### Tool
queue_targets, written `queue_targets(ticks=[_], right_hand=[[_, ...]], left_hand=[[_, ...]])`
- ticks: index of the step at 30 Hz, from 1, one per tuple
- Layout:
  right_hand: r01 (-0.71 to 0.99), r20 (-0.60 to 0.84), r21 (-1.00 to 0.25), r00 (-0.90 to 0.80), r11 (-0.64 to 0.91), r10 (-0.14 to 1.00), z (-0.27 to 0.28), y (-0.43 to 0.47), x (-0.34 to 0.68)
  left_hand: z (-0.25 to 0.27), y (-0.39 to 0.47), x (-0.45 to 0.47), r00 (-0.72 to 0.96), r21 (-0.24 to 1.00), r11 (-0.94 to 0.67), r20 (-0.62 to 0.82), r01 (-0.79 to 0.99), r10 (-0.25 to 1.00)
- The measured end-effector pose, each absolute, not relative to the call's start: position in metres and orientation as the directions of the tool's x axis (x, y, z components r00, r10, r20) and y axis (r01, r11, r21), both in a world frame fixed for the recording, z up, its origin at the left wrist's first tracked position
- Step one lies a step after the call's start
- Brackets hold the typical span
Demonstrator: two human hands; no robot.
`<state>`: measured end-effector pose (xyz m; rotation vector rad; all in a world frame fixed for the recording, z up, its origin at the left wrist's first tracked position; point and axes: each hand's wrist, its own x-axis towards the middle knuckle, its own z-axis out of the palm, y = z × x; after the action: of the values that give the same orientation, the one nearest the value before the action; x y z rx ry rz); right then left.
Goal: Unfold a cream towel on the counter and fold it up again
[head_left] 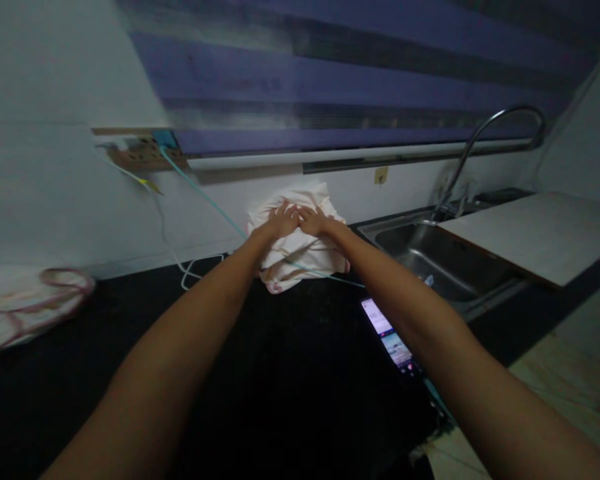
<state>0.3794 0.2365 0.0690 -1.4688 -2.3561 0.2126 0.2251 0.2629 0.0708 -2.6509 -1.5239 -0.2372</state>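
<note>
A crumpled white cloth (300, 250) with reddish edging lies at the back of the black countertop, close against the wall. Both my arms reach forward to it. My left hand (283, 220) rests on top of the cloth with its fingers spread. Beside it, nearly touching, my right hand (316, 221) lies flat on the cloth, fingers also apart. A light-blue cable (210, 200) runs from the wall and passes across the front of the cloth.
A lit phone (390, 339) lies under my right forearm. At the right are a steel sink (430, 257), a curved faucet (467, 150) and a white board (545, 230). A power strip (145, 153) with cables is on the wall. Another white cloth (25, 303) lies at left.
</note>
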Motion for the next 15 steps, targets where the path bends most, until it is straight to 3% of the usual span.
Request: queue_targets(ticks=[4, 10, 15], right_hand=[[0.861, 0.126, -0.268, -0.413, 0.432, 0.902, 0.071, 0.237, 0.382], [0.838, 0.249, -0.386, -0.307, 0.385, 0.919, 0.055, 0.233, 0.383], [0.855, 0.296, -0.457, -0.113, 0.244, 0.948, 0.051, 0.213, 0.376]], left_hand=[[0.068, 0.268, 0.228, 0.474, -0.016, -0.478, 0.152, 0.878, 0.867], [0.069, 0.269, 0.227, 0.492, -0.067, -0.487, 0.117, 0.871, 0.863], [0.068, 0.272, 0.225, 0.526, -0.115, -0.515, 0.106, 0.85, 0.844]])
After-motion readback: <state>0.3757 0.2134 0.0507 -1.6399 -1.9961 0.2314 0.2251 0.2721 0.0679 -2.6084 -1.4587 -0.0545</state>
